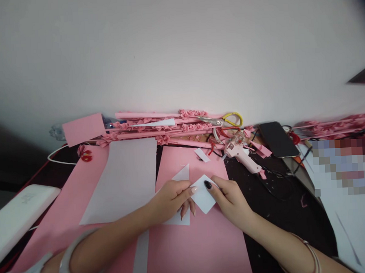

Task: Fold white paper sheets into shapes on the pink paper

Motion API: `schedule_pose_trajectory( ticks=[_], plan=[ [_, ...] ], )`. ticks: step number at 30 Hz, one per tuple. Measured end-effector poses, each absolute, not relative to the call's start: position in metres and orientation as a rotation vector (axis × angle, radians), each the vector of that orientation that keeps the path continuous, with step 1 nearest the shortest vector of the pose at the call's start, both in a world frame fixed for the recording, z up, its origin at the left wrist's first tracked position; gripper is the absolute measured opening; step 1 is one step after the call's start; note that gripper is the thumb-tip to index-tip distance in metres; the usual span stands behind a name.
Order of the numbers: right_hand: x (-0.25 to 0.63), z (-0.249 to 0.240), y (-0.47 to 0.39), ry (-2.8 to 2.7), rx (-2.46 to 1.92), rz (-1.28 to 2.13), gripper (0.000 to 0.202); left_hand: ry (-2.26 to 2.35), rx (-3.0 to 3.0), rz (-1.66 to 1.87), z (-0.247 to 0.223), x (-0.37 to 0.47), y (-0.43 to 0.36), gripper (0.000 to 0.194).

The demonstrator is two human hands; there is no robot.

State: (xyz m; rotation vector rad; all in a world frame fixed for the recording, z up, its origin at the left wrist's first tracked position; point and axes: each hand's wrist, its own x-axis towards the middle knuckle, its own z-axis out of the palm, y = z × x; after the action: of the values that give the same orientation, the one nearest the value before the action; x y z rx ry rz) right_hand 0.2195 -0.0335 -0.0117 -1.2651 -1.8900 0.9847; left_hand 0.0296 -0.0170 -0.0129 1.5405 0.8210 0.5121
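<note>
Pinching small white paper piece (204, 199)

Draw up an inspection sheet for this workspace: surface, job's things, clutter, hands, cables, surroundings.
Surface: dark table, partly covered by a pink sheet and a white sheet.
Job's things: small white paper, held between both hands.
Clutter: scissors among pink paper flowers; glue gun; phone.
Hands: left hand and right hand, each pinching the paper's edge, thumbs on top.
Cables: white cable at left; black ones around the glue gun.
Surroundings: pale wall behind.
</note>
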Motion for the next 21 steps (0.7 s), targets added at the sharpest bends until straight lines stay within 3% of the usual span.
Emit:
schedule_pose_trajectory(
  ticks=[12, 21],
  plan=[
    [0.2172, -0.0073, -0.0338, -1.578, -0.981, 1.610, 0.029, 0.600, 1.401, 0.432, -0.0087, 0.0287, -0.0168, 0.039],
    [0.2231, -0.0169, -0.0294, -1.331, -0.986, 1.797, 0.041, 0.605, 1.306, 0.420, -0.0061, 0.0230, -0.0151, 0.035]
  ],
)
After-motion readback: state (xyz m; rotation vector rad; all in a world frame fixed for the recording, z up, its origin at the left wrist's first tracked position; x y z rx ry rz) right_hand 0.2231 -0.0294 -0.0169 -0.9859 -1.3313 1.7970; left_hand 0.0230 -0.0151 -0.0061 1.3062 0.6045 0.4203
